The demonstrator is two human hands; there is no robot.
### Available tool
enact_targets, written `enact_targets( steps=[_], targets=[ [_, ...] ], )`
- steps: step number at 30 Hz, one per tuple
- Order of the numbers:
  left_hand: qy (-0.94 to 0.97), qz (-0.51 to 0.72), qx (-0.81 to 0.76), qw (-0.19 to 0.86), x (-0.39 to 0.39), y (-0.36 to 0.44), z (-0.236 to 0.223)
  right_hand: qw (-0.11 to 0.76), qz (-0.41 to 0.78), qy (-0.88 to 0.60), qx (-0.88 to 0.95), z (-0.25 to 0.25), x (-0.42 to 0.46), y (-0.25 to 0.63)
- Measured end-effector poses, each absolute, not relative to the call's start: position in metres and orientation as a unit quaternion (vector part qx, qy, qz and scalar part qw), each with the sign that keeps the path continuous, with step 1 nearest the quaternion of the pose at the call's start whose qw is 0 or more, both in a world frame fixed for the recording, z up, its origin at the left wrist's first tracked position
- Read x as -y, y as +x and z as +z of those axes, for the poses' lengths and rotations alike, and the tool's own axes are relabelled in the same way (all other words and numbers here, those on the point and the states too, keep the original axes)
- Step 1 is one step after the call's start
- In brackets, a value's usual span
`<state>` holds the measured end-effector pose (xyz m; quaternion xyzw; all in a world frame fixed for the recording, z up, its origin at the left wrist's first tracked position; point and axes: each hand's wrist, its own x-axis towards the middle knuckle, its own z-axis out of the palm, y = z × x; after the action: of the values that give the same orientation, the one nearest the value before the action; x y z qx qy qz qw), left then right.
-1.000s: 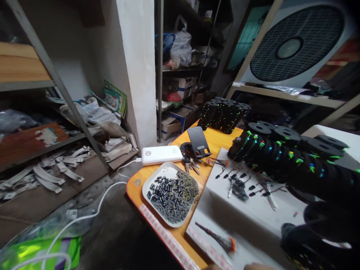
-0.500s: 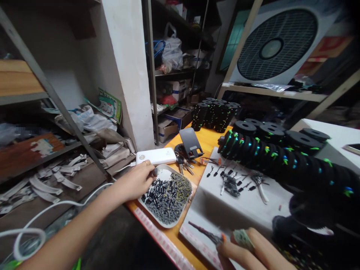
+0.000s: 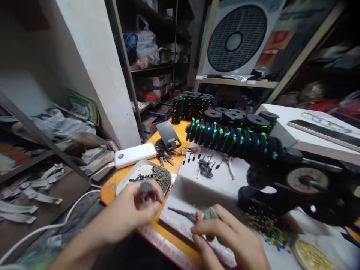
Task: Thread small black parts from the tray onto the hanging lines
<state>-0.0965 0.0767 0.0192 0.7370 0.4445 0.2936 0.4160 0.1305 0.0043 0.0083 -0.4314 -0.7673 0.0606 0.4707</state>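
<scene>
My left hand [image 3: 137, 208] hovers over the near edge of a white tray [image 3: 123, 182], a dark grey cover on one finger. Its fingers are curled together; any small thing between them is too blurred to make out. Small dark tubes and grey-yellow bits [image 3: 161, 176] lie in the tray. My right hand [image 3: 229, 238], with a green wrap [image 3: 211, 213] on one finger, is closed in a pinch near the white work surface's front edge. What it pinches is hidden. Beside its fingertips lies a thin dark pointed piece [image 3: 181, 213] with an orange bit [image 3: 197, 215].
A black ridged roller [image 3: 230, 140] with green and blue ties spans the right side. Pliers [image 3: 230, 167] and small black pieces [image 3: 206, 168] lie on the white surface. Behind the tray are a power bank [image 3: 135, 155], keys [image 3: 165, 155] and a phone stand [image 3: 168, 135]. Coloured beads [image 3: 267, 227] lie right.
My left hand has left the tray's far side and come nearer, toward my right hand. My right hand stays by the dark pointed piece. The view has turned right.
</scene>
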Motion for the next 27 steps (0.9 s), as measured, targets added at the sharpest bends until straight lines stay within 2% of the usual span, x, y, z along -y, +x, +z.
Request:
enact_targets(
  steps=[2,4,7,13,27],
  targets=[
    [0.692,0.332,-0.395,0.505,-0.05,-0.078,0.006,0.473,0.065,-0.431,0.766,0.01,-0.004,0.132],
    [0.469,0.41,-0.352,0.698,-0.031,-0.061,-0.003,0.464,0.082,-0.43,0.77,0.013,-0.003,0.133],
    [0.257,0.423,-0.335,0.802,-0.018,-0.043,-0.005,0.446,0.124,-0.426,0.777,0.018,-0.001,0.133],
    [0.199,0.46,-0.314,0.806,-0.017,-0.032,0.001,0.44,0.144,-0.434,0.773,0.02,0.003,0.132],
    [0.28,0.458,-0.396,0.745,-0.007,-0.031,0.0,0.414,0.198,-0.451,0.766,0.021,0.004,0.134]
  ],
)
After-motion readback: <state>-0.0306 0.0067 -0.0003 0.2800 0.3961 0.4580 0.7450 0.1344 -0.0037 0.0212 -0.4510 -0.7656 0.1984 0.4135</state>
